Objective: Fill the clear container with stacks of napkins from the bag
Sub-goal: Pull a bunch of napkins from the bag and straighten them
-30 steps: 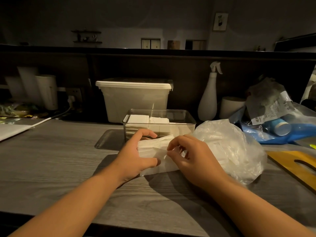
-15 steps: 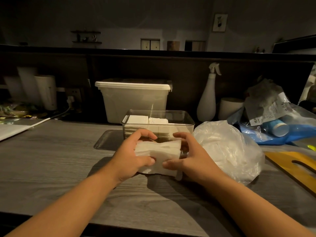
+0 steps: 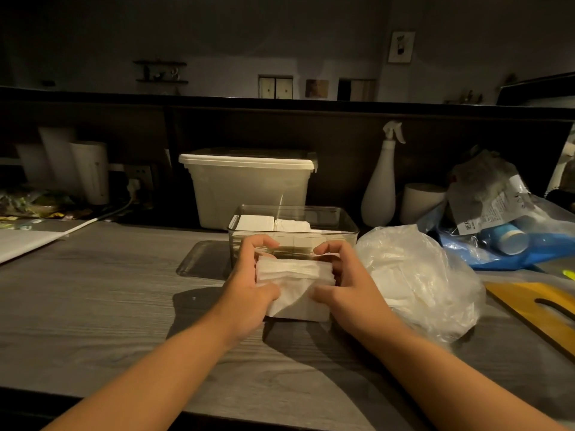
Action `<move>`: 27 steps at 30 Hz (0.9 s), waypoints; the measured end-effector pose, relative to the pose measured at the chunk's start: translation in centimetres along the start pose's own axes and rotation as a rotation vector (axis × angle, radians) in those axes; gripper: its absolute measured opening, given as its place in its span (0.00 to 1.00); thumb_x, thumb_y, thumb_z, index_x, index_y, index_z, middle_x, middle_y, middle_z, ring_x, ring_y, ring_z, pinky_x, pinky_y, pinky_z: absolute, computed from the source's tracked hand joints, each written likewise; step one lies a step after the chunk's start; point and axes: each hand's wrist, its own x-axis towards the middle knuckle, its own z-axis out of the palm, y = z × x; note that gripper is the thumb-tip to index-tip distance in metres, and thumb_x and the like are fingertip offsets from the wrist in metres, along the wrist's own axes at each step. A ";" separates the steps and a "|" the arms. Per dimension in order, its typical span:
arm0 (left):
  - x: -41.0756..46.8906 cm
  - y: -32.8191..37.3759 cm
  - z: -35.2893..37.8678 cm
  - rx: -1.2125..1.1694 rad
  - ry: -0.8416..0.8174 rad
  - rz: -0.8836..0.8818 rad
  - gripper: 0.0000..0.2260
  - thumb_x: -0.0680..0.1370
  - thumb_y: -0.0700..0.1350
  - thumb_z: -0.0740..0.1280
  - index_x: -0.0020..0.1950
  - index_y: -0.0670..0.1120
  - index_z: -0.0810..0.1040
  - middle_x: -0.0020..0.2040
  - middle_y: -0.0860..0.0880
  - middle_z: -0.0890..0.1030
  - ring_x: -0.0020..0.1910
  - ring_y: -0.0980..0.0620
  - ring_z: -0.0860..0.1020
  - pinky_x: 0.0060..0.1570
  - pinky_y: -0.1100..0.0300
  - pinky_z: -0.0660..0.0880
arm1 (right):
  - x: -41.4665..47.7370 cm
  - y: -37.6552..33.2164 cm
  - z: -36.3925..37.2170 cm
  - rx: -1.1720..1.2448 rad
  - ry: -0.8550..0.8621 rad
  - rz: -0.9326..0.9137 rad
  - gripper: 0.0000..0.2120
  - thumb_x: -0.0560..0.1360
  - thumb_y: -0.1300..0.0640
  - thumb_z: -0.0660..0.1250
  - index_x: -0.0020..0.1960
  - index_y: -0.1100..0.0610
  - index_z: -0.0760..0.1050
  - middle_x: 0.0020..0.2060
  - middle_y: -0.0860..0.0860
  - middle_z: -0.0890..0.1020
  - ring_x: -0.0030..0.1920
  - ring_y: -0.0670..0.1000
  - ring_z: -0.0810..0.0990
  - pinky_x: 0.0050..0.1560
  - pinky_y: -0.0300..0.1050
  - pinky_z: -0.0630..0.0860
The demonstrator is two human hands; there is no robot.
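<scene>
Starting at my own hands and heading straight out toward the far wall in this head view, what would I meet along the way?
napkin stack, gripped by left hand and right hand → clear container → lidded white tub → dark raised ledge → framed panels on the far wall

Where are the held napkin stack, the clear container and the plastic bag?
napkin stack (image 3: 295, 272): head view, on its layered upper edge.
clear container (image 3: 350, 221): head view, on its right rim.
plastic bag (image 3: 413, 275): head view, on the middle of its crumpled side.
</scene>
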 end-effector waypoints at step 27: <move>-0.1 1.8 -3.2 0.040 0.101 -0.172 0.22 0.70 0.30 0.75 0.58 0.47 0.75 0.48 0.48 0.86 0.51 0.47 0.84 0.47 0.53 0.83 | -0.4 -1.4 -1.8 -0.535 0.059 0.086 0.13 0.74 0.42 0.72 0.50 0.49 0.76 0.45 0.46 0.82 0.45 0.46 0.81 0.47 0.42 0.82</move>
